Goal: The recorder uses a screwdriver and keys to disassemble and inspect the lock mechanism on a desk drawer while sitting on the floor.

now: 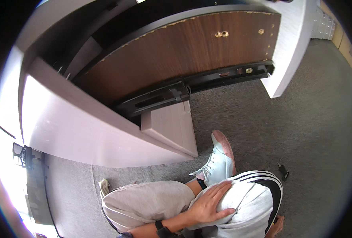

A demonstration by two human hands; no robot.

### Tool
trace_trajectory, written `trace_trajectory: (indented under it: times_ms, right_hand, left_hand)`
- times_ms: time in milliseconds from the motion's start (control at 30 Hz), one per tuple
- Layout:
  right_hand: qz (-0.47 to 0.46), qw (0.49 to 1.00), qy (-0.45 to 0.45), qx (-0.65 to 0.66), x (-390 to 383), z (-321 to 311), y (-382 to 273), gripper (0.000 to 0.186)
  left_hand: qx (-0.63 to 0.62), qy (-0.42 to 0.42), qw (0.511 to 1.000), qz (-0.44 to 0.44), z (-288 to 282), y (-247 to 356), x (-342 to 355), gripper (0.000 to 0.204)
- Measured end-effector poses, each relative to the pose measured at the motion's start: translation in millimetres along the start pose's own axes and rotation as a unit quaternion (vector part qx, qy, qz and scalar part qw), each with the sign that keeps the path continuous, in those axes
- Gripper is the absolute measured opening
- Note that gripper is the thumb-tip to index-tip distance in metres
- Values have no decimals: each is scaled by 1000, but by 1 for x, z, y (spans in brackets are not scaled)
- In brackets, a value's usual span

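Note:
My left hand lies flat on my bent right leg, fingers stretched out and thumb apart, holding nothing. Low beside that leg, my right hand shows only in part, with its fingers curled. A small yellow spot is next to it, but the leg hides what it holds. Ahead of me a drawer is pulled out of a white cabinet. Its dark brown side panel has chipped edges and holes. Along its lower edge runs a black drawer slide. The white drawer front stands at the right. Neither hand touches the drawer.
My white and pink shoe rests on the grey carpet near the cabinet's corner. A small black object lies on the carpet to the right of my knee. At the far left stands a dark chair.

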State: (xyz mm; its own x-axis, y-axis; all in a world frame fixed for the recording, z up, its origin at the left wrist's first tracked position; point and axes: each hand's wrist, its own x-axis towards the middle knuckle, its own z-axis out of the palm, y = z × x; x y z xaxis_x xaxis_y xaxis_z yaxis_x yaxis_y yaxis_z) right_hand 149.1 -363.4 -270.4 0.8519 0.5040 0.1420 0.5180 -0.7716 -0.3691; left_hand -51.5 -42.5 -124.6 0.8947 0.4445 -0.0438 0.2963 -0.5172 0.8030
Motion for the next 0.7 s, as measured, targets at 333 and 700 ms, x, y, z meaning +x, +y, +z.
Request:
trace_trajectory:
  times_ms: [333, 700]
  right_hand:
    - [-14, 1000, 13, 20, -5, -4, 0, 39]
    - [73, 994, -7, 85, 26, -11, -48, 30]
  left_hand:
    - [17, 16, 1000, 12, 5, 3, -7, 78]
    - [12, 96, 994, -43, 0, 6, -14, 73]
